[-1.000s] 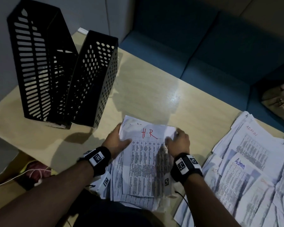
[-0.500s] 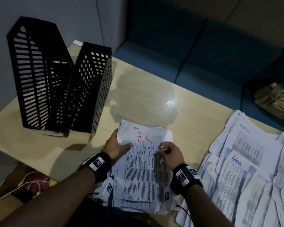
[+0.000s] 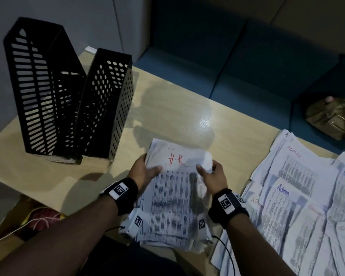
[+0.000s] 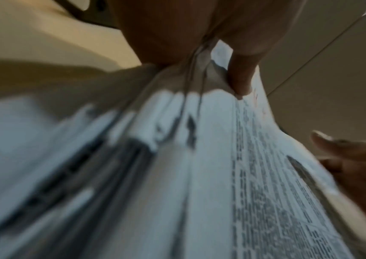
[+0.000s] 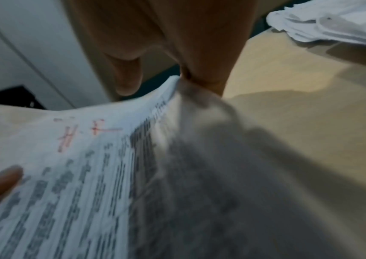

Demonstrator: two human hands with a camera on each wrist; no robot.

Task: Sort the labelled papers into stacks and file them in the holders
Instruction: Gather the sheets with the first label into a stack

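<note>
A stack of printed sheets marked "H.R" in red, the HR stack, is held over the near edge of the table. My left hand grips its left edge, thumb on top. My right hand grips its right edge, thumb on the top sheet. Two black perforated file holders stand upright at the back left, a little beyond the left hand. Sheets marked "Admin", the Admin papers, lie spread out on the right.
A blue sofa runs along the table's far side, with a tan bag on it at the right. Below the table's left edge lie a red and yellow object and a white cord. Bare tabletop lies between the holders and the stack.
The right hand moved from pressing on top of the HR stack to gripping its right edge. Both hands now hold the stack by its sides; the camera view shifted slightly.
</note>
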